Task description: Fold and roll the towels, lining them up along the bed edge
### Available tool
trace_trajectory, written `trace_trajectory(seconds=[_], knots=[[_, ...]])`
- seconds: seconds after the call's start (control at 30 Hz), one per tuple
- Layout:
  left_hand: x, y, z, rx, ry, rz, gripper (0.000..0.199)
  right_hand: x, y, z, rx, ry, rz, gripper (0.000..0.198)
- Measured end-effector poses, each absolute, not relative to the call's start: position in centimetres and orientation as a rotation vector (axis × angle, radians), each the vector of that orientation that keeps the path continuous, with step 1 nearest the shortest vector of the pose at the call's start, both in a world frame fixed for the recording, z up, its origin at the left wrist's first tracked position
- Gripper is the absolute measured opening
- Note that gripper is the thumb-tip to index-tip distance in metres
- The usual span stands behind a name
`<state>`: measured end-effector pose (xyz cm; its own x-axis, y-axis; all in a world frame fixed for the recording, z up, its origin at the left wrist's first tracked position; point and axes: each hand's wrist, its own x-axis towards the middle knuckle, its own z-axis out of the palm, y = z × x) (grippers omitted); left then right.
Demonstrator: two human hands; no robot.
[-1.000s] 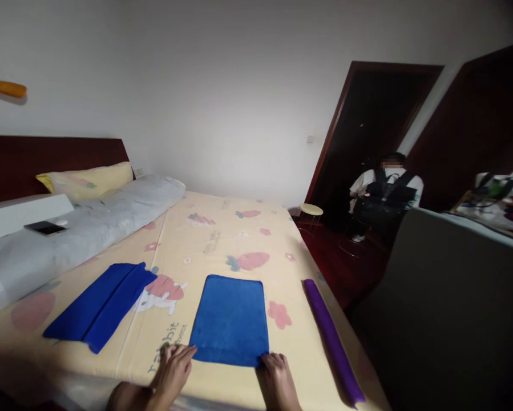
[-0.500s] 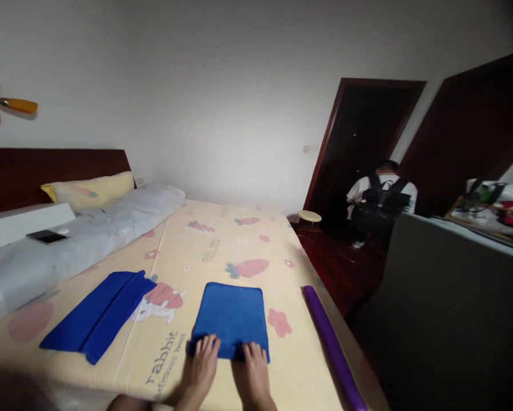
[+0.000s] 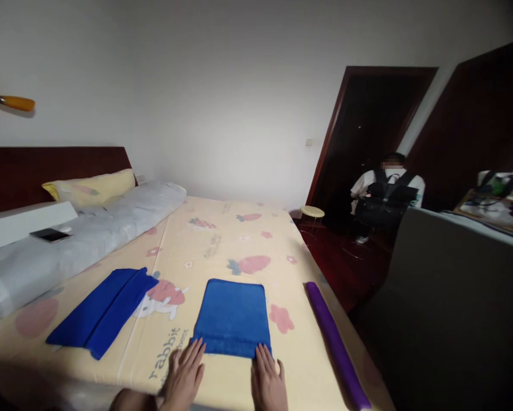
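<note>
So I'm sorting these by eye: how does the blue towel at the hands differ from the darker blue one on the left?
The blue towel lies as a squared rectangle, straight to the bed's edge; the dark blue towel is a longer strip lying at a slant. The left hand and right hand touch the first's near edge; nothing touches the second. Both lie flat on the yellow sheet.

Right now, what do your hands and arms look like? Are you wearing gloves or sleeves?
No gloves. My left hand and right hand are both bare, with no rings or watch that I can see. No sleeves show either: the bit of left forearm in view is uncovered. The picture is dim, so small marks can't be made out.
</note>
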<state>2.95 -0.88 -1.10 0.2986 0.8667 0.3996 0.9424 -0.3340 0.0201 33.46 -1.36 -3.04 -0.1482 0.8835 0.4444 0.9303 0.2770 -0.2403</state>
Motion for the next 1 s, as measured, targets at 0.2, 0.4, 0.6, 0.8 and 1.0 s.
trace_trajectory(seconds=[0.2,0.4,0.6,0.8,1.0], knots=[[8.7,1.5,0.2,-2.635,-1.408,-0.507,0.054,27.2,0.2,-0.6,-1.360,-2.209,0.154,0.043],[5.2,2.1,-0.5,-2.495,-1.762,-0.418,0.052,33.0,1.1,-1.2,-1.631,-2.049,0.083,0.047],[6.7,1.9,-0.3,-2.482,-1.682,-0.484,0.057,32.1,1.5,-2.3,-1.568,-1.972,-0.078,0.046],[9.2,3.5,0.1,-2.714,-1.437,-0.535,0.050,27.4,2.6,-2.0,-1.416,-2.093,0.081,0.043],[7.3,4.9,-0.9,-2.210,-2.111,-0.298,0.050,30.0,3.9,-2.7,-1.815,-1.819,0.059,0.049]])
